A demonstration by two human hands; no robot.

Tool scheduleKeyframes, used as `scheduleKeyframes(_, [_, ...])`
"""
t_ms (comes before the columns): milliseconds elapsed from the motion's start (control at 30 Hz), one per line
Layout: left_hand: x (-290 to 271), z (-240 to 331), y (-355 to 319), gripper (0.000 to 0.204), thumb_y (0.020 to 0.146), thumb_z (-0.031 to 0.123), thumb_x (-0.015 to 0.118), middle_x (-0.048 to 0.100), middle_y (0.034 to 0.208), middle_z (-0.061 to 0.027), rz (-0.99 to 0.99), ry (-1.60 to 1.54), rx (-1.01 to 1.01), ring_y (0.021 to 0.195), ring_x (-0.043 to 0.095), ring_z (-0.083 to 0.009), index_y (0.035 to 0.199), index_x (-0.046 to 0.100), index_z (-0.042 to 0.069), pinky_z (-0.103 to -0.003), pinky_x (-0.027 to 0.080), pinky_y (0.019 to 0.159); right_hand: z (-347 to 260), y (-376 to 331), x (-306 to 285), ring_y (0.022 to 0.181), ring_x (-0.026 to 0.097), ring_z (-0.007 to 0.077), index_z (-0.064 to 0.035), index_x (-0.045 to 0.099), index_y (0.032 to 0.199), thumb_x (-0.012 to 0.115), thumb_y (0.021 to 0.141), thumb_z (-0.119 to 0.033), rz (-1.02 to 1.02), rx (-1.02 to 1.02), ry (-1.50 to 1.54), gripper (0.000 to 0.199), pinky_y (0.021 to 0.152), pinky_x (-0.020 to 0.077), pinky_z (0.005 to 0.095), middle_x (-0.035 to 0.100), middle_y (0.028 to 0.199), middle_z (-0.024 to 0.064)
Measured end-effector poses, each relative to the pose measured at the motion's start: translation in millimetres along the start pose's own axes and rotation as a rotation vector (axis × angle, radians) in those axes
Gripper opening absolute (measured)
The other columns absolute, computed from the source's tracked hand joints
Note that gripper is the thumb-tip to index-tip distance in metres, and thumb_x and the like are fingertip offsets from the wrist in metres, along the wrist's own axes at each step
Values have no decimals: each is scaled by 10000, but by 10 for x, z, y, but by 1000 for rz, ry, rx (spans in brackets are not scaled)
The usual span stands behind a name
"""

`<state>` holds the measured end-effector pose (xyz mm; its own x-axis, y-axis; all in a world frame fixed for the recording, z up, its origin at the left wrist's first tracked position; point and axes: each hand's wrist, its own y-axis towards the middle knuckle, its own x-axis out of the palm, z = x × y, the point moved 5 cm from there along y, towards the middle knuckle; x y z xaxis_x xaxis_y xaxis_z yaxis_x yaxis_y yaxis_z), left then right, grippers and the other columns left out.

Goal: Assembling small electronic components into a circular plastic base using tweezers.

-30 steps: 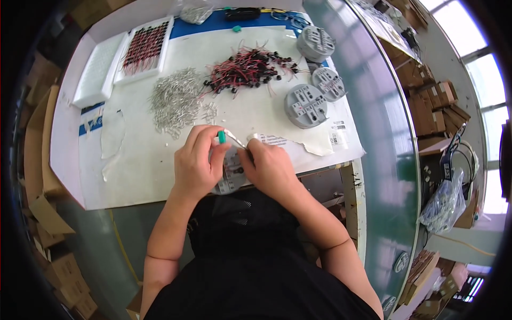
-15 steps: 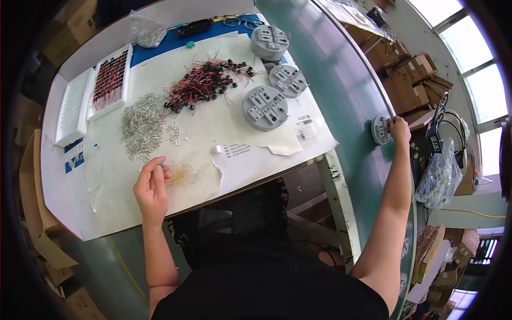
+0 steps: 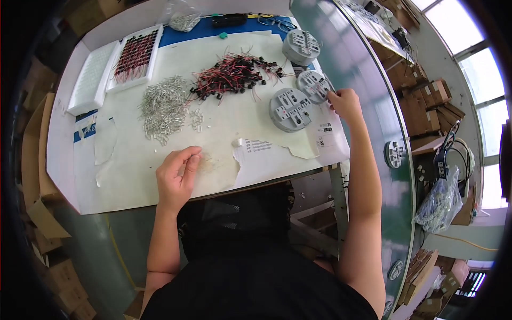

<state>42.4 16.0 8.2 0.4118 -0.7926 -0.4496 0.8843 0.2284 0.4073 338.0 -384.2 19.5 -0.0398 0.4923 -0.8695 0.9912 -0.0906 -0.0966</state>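
Note:
Near the right edge of the table, my right hand [image 3: 345,105] has its fingers closed at the rim of a round grey fixture [image 3: 313,87] with small parts on its top. A second round grey fixture [image 3: 290,110] is right beside it, and a taller stack [image 3: 302,47] is behind. My left hand [image 3: 178,176] hovers over the paper-covered table [image 3: 130,176], thumb and forefinger pinched; whatever is between them is too small to make out. Beyond it lies a pile of small clear tubes [image 3: 168,106] and a heap of black parts with red and black wires [image 3: 229,77].
A green conveyor belt [image 3: 368,106] runs along the right, carrying another round grey fixture [image 3: 394,154]. Two white foam trays [image 3: 92,80] stand at the back left, one filled with wired parts. A plastic bag [image 3: 183,20] sits at the back. Cardboard boxes [image 3: 426,96] are beyond the belt.
My right hand has left the fixture on the belt and come back left to one on the table. That belt fixture sits lower in view. My left hand stays pinched; the view has shifted.

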Motion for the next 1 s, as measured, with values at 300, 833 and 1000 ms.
scheduleKeyframes(300, [-253,125,14,600,903,332,871,735,1212,-147,130,-146,87,1090,697,-263,1378,657,34,-372,537,964,-1271,-1493,48,559,640,268,45,713,778,711,902,-208,30,-441,180,281,595,511,399,668,647,202])
scheduleKeyframes(833, [-153,70,-33,995,665,296,960,637,1365,-119,-287,163,1,1306,583,-335,1531,501,125,-470,443,1119,-2537,-1719,1264,863,708,343,-84,764,972,755,917,-173,-280,-1124,-39,105,739,547,454,693,930,119])
scheduleKeyframes(1000, [-199,44,-32,971,661,283,962,645,1346,-113,-307,132,-16,1280,594,-336,1511,519,125,-465,446,1106,-2648,-1616,1515,887,699,344,-122,753,997,754,900,-164,-392,-1253,-169,105,748,548,465,686,962,98])
